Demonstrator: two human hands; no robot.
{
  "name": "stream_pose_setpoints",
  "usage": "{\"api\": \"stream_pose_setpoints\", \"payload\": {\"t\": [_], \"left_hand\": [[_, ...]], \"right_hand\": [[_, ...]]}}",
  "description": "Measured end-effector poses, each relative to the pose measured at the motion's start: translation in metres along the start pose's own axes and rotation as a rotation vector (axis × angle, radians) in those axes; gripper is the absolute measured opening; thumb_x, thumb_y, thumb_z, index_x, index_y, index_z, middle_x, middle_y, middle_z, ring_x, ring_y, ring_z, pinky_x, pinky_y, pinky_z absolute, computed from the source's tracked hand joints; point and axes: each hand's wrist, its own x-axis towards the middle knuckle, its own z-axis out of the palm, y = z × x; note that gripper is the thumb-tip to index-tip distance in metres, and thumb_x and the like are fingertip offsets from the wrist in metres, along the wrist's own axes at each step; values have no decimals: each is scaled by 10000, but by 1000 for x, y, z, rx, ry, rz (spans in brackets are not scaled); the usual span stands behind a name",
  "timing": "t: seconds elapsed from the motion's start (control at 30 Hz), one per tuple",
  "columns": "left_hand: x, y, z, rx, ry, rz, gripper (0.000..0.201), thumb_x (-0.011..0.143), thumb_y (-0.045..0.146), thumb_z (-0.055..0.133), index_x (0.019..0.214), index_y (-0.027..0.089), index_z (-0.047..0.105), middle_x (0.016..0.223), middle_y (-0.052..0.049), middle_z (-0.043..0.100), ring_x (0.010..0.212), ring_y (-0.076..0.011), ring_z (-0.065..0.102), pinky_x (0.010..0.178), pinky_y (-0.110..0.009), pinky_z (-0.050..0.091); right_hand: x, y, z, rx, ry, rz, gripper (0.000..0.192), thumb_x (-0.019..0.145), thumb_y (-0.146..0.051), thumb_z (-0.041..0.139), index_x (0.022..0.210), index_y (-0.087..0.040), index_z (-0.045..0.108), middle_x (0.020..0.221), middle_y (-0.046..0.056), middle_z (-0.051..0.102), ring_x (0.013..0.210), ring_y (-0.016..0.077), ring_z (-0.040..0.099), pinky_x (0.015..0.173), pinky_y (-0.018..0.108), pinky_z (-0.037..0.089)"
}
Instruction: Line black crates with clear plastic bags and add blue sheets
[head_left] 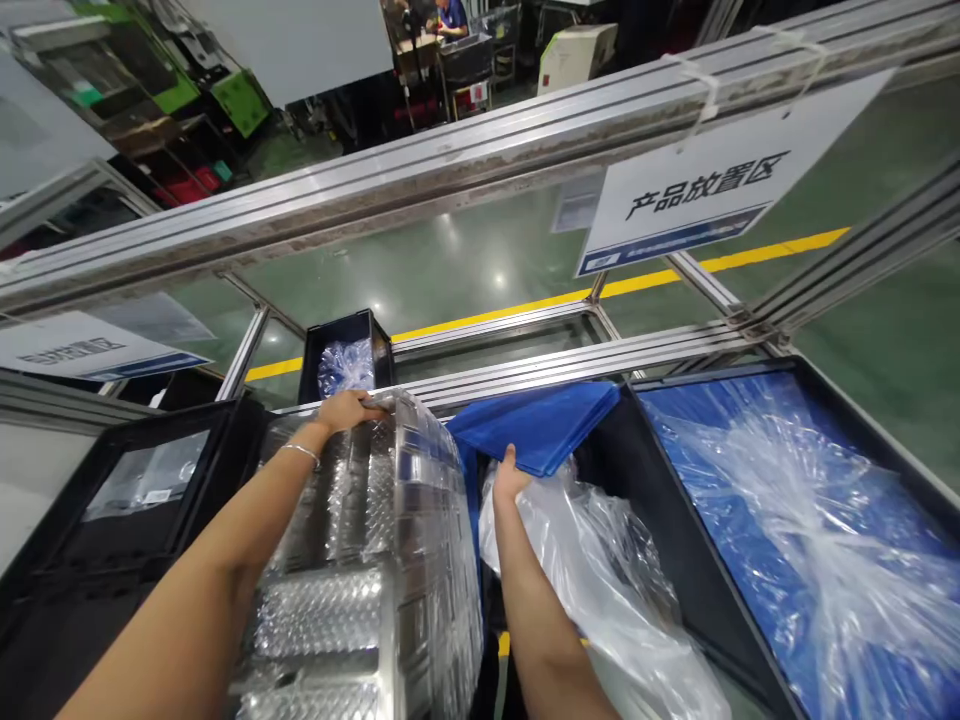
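Green factory floor lay beyond the aluminium rack [480, 150] where, over black bins, the left hand [346, 410] closed its grip on the far edge of a clear tray stack [375, 560], steadying it, while the right hand [510, 478] pinched a blue sheet [540, 425] above a plastic bag [600, 570].

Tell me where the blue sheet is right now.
In the head view, the blue sheet sits centre frame, its near edge at the right hand, above the clear plastic bag and right of the stack of clear trays.
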Motion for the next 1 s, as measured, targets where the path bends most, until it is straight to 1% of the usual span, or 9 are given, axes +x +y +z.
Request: {"api": "stream_pose_setpoints", "payload": {"t": [0.17,0.33,0.53,0.63,0.7,0.77,0.87,0.93,1.0], "left_hand": [[1,-1,-1,14,0,44,652,678,729,551,1025,188,657,1000,-56,679,895,-209,609,724,-237,415],[1,0,-1,-17,-18,11,594,661,712,570,983,223,669,994,-55,686,902,-239,623,723,-268,426],[0,0,-1,-17,6,61,548,690,700,545,909,214,673,922,-40,690,855,-222,630,680,-247,420],[0,0,-1,-14,-8,35,568,693,700,545,942,206,671,932,-48,689,865,-233,629,690,-261,421],[1,1,-1,-12,-22,-8,575,671,704,563,960,219,670,960,-61,690,889,-250,632,703,-278,430],[1,1,0,-31,-29,-18,585,653,709,576,968,226,672,971,-75,691,906,-259,634,720,-290,438],[-1,3,-1,-65,-44,-8,587,647,705,581,977,229,676,971,-76,694,916,-262,635,740,-295,443],[-1,5,-4,-61,-55,-14,573,654,690,581,991,235,675,1003,-72,692,936,-261,632,755,-293,445],[-1,6,-6,-32,-75,-11,555,668,670,583,1013,244,670,1053,-68,685,966,-252,626,771,-280,447]], "right_hand": [[-6,-9,1,-54,23,-31,493,726,-391,642,1065,-32,627,1164,205,626,1131,267,572,1026,352,404],[-11,-10,-4,-96,23,-8,507,748,-421,615,1040,-8,645,1148,228,627,1140,293,563,1027,378,394],[-25,-1,15,-106,-57,23,542,721,-437,640,1085,-36,642,1235,196,587,1259,279,463,1105,365,305],[-35,4,10,-119,-65,42,608,751,-455,593,1181,-26,589,1324,185,519,1294,261,425,1134,357,257],[-43,5,-7,-116,-56,39,670,753,-485,575,1231,-16,551,1351,179,494,1300,254,418,1144,346,240],[-49,2,-36,-101,-41,34,739,732,-539,579,1257,-22,531,1349,169,499,1299,251,419,1147,339,246],[-52,-16,-98,-111,33,21,837,658,-599,636,1285,-59,515,1356,154,497,1282,261,439,1142,351,273],[-50,-39,-146,-166,81,-56,863,621,-616,668,1276,-74,526,1355,155,498,1262,276,460,1132,369,296],[-50,-64,-192,-271,40,-99,857,598,-646,672,1227,-75,567,1304,160,544,1236,299,484,1109,399,335]]}}
